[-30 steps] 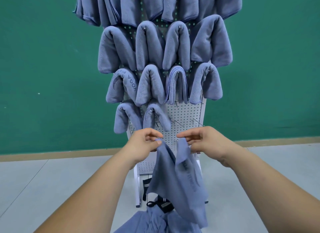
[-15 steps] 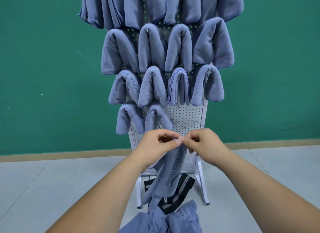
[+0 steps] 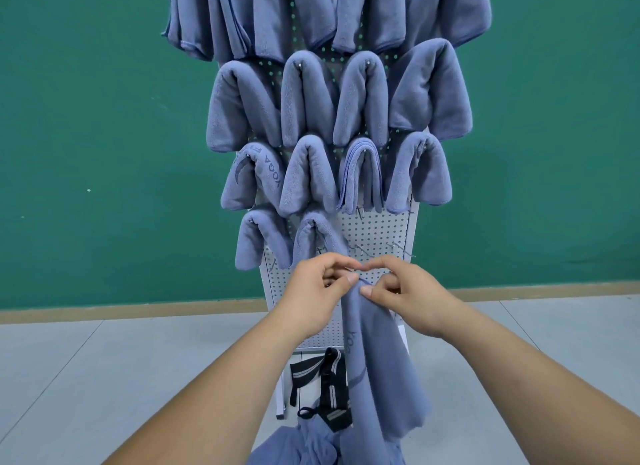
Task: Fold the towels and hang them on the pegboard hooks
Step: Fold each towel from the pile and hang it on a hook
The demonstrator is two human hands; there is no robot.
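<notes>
A blue towel point(image 3: 377, 354) hangs folded lengthwise in front of me. My left hand point(image 3: 317, 291) and my right hand point(image 3: 403, 291) pinch its top edge together, fingertips touching, just in front of the white pegboard point(image 3: 377, 232). Several folded blue towels point(image 3: 304, 97) hang on hooks in rows over the upper board. Bare metal hooks point(image 3: 398, 248) stick out at the lower right, just above my hands.
A pile of blue towels point(image 3: 298, 447) and a black bag with striped straps point(image 3: 329, 381) lie at the foot of the stand. A green wall point(image 3: 86, 135) stands behind, with grey floor point(image 3: 69, 378) on both sides.
My hands have come together, closing the towel's top edge into a lengthwise fold. The view has moved closer to the board.
</notes>
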